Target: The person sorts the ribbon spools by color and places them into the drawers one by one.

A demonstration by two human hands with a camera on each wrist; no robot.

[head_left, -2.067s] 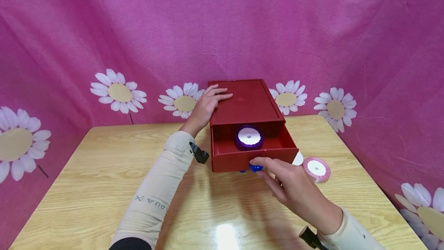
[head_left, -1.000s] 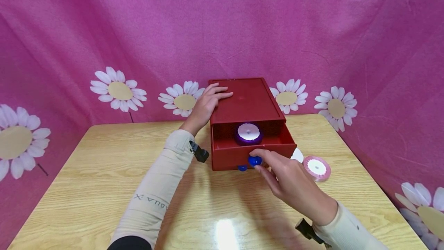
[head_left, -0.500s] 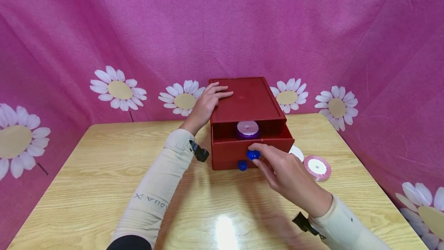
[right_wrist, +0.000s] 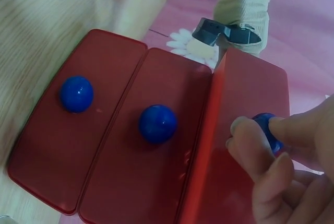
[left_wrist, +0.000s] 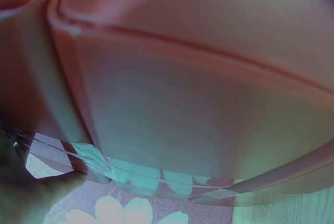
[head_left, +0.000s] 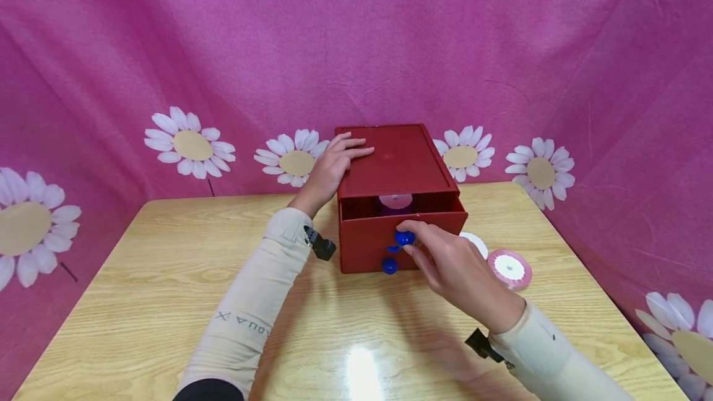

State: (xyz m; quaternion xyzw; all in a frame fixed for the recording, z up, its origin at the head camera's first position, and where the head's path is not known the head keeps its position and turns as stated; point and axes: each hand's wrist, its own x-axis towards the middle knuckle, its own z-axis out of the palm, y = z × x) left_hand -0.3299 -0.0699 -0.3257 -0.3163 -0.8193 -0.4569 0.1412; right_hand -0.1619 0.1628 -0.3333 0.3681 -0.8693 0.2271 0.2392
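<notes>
A red drawer box [head_left: 398, 163] stands at the back of the table with its top drawer [head_left: 370, 231] partly pulled out. My left hand [head_left: 334, 166] lies on the box's top at the left edge, fingers spread. With thumb and fingers my right hand [head_left: 462, 265] pinches the blue round knob [head_left: 405, 238] on that drawer. Two lower drawers, each with a blue knob [right_wrist: 157, 124], sit flush in the right wrist view. Inside the open drawer is a purple ribbon spool [head_left: 396, 201], mostly hidden under the box's top.
A pink ribbon spool [head_left: 509, 269] lies on the wooden table [head_left: 195, 277], right of the box. Beside it, a white disc [head_left: 475, 243] is partly hidden behind my right hand. A pink cloth [head_left: 356, 42] with daisies hangs behind.
My right hand has pushed the top drawer inward, away from me, and the purple spool has slid back under the box's top. My left hand has stayed on the box.
</notes>
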